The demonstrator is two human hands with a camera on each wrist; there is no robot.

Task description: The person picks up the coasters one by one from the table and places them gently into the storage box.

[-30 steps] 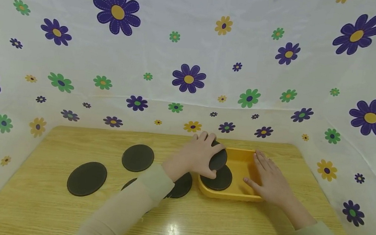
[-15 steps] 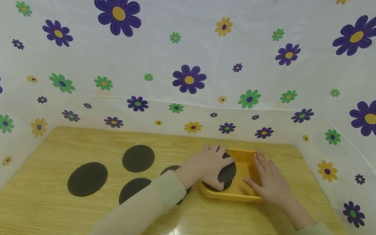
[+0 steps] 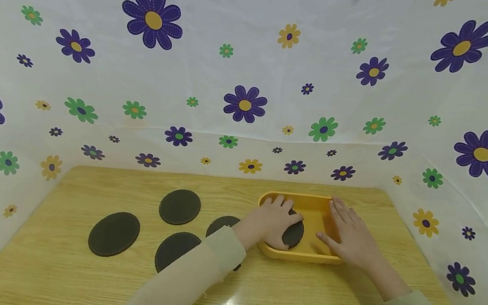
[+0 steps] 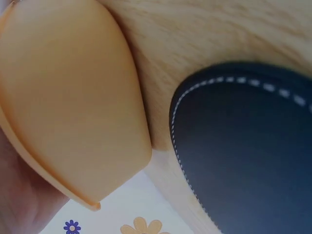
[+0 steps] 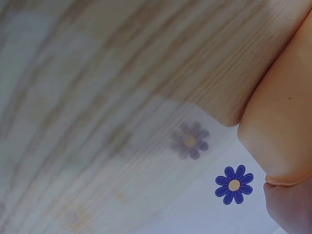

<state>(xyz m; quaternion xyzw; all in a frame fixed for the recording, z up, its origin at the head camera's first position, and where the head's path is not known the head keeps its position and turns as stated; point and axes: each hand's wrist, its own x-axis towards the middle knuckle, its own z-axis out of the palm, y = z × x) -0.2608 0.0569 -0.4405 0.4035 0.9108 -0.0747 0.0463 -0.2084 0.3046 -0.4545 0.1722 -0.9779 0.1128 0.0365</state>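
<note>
My left hand reaches into the left part of a yellow-orange tray, fingers and thumb spread round the edges of a round black coaster. Another coaster lay beneath it and is now hidden. At the tray's right end rests my right hand, its fingers straight along the far corner and its thumb over the inside. The left wrist view shows the tray's outer wall beside a black coaster with white edge stitching. In the right wrist view, a bit of hand meets the tray's rim.
Several more black coasters lie flat on the wooden table left of the tray: one far left, one farther back, others partly under the left sleeve. A white flowered cloth stands behind and at both sides.
My left hand has moved right and then down into the tray with the coaster, which covers the one lying there. My right hand has stayed at the tray's right end.
</note>
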